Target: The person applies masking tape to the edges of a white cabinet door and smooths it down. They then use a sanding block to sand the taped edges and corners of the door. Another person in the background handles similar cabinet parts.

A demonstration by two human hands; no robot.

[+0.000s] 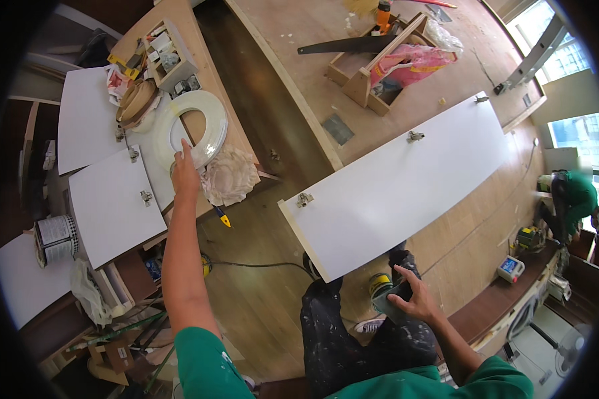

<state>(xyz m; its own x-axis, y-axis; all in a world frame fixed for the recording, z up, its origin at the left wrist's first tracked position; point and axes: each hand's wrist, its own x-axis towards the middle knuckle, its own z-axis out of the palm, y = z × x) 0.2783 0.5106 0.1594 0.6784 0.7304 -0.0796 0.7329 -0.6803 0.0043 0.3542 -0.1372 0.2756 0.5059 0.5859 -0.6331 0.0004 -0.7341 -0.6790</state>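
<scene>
My left hand (185, 171) reaches out at the near rim of a large white coil of flat strip (213, 133). Its index finger is stretched over the rim toward the hole; whether the hand bears any weight of the coil I cannot tell. A crumpled cream cloth (229, 175) lies beside the coil. Above my thighs, my right hand (414, 299) is closed round a flat grey-green piece (387, 302), its exact kind unclear. A long white panel (399, 189) with metal hinges along its far edge stretches out in front of my knees.
Two hinged white panels lie left, the nearer one (116, 206) beside a printed tin (55, 239). An open wooden toolbox (363, 86) carries a handsaw (343, 45) and a pink bag (412, 63). A yellow tin (381, 284) stands near my leg. A co-worker (576, 199) bends at far right.
</scene>
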